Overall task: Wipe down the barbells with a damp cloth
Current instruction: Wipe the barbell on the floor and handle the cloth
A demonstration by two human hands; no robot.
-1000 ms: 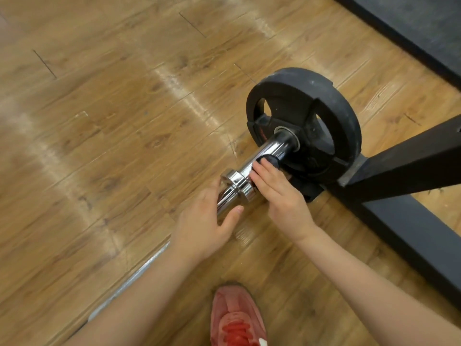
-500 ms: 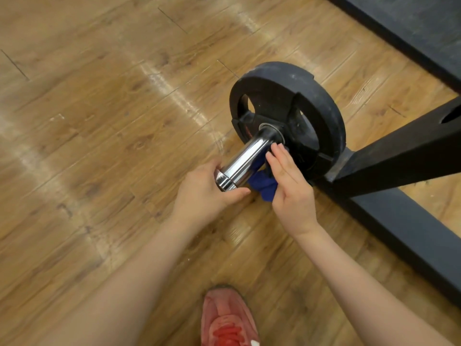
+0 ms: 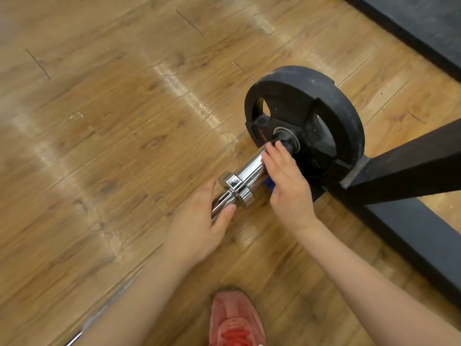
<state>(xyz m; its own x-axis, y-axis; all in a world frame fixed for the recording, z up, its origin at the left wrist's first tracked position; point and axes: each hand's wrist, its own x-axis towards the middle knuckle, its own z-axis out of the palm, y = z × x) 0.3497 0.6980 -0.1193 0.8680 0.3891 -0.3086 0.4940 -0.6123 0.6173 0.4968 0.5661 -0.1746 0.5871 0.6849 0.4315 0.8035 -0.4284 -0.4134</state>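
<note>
A person crouches over a barbell (image 3: pixel 249 171) on a wood floor (image 3: pixel 112 121), seen from a head cam looking down. The chrome sleeve runs diagonally from lower left up to a black weight plate (image 3: pixel 324 96), which stands on edge against a black steel frame (image 3: pixel 411 171).

Left hand (image 3: pixel 197 228) wraps the thinner shaft just below the chrome collar (image 3: pixel 234 187), thumb curled under & fingers round the far side, gripping the bar. Right hand (image 3: pixel 287 181) lies over the sleeve between collar & plate, fingers curled across the top toward the hub. A blue cloth (image 3: pixel 270 184) is pressed under that palm against the sleeve; only a small corner pokes out at the near edge of the hand, rest hidden. So the cloth sits on the sleeve's right side, inside the right hand's hold, w/ the plate just beyond the fingertips.

A red sneaker (image 3: pixel 234 320) shows at bottom centre. Dark mat (image 3: pixel 424 21) fills the top right corner.
</note>
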